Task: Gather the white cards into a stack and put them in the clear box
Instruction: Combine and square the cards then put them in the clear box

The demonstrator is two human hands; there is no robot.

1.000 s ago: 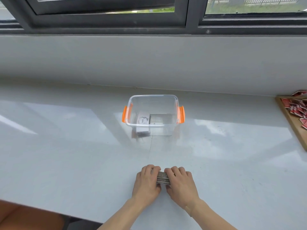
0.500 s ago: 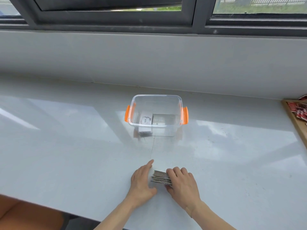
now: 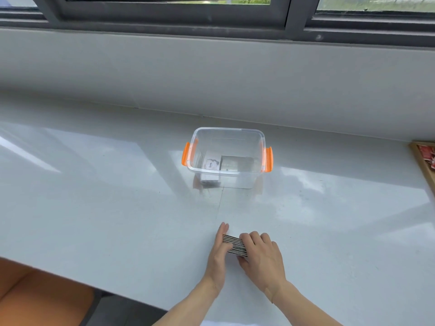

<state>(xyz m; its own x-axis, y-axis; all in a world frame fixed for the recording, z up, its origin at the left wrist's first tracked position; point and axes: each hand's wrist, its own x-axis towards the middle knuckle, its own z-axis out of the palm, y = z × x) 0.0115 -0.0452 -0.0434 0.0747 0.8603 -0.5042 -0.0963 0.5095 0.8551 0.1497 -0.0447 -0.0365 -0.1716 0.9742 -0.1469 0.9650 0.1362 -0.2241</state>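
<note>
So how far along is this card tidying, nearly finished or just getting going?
Partly done. The clear plastic box with orange handles already holds some white cards. In hand: the left hand and right hand press a bundle of cards standing on edge between them on the white counter, squaring it. Left: lifting that bundle into the box. No loose cards show elsewhere.

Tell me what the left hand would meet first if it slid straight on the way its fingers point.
Probably bare white counter first. The left hand points up the table, and that line seems to reach the clear box near its front left corner, though depth is unclear.
</note>
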